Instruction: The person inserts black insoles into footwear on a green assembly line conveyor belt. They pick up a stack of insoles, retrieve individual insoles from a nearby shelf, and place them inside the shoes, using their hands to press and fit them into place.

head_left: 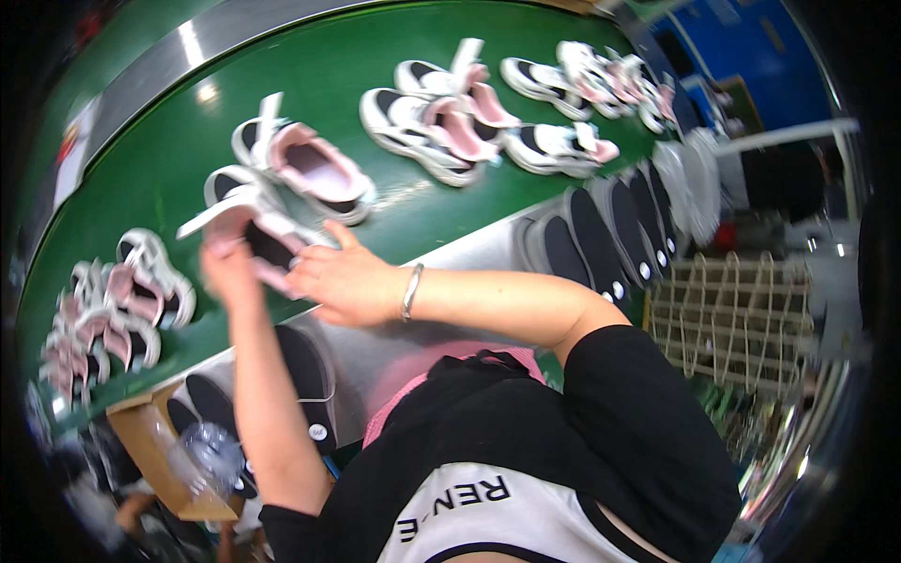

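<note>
A white, black and pink sneaker (pixel 260 221) lies tilted on the green work surface, its strap flap sticking out to the left. My left hand (pixel 228 274) grips its near side by the pink collar, somewhat blurred. Across the shoe's opening, my right hand (pixel 345 280) holds the heel end, thumb raised apart and fingertips over the edge of the collar. What the fingertips do inside the shoe is hidden. Just beyond stands a matching sneaker (pixel 310 167) with its pink lining facing up and its strap lifted.
More sneakers stand in groups, some at the left (pixel 127 296) and others at the far right (pixel 432 117). Dark insoles (pixel 596 230) line the grey near ledge (pixel 460 251). A cardboard box (pixel 155 446) with clear plastic sits lower left; a mesh rack (pixel 732 319) is at right.
</note>
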`<state>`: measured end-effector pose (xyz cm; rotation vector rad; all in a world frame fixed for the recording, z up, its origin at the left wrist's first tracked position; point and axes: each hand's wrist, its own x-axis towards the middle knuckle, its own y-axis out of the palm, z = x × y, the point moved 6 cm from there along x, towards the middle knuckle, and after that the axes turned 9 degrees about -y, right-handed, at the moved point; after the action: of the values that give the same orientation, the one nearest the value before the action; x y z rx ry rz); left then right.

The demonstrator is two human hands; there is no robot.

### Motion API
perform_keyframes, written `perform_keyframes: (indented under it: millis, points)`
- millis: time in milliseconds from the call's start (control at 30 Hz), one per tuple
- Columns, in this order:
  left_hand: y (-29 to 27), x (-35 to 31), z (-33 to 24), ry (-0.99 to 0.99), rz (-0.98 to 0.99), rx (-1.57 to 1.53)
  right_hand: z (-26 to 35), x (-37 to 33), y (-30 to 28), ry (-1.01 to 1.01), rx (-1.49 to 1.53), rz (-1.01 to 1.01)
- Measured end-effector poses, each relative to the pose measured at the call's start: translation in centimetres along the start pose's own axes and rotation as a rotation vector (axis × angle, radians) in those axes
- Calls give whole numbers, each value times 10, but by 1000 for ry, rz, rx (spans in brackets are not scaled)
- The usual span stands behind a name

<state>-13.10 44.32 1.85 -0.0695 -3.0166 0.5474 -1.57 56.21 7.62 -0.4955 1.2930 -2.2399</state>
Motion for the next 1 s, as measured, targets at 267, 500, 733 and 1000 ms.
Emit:
perform_keyframes:
  millis: [267, 500, 733, 1000]
  points:
    - [7, -34, -53, 376, -436, 463, -71, -261, -80, 952, -205, -466]
    - [117, -53, -56, 227, 404, 527, -62, -406, -44, 1334, -310, -322]
    - [89, -38, -74, 418, -104, 397, -65, -407, -79, 1302, -400, -526]
    - [101, 45, -49, -6, 158, 307, -63, -273, -93, 989, 964, -787]
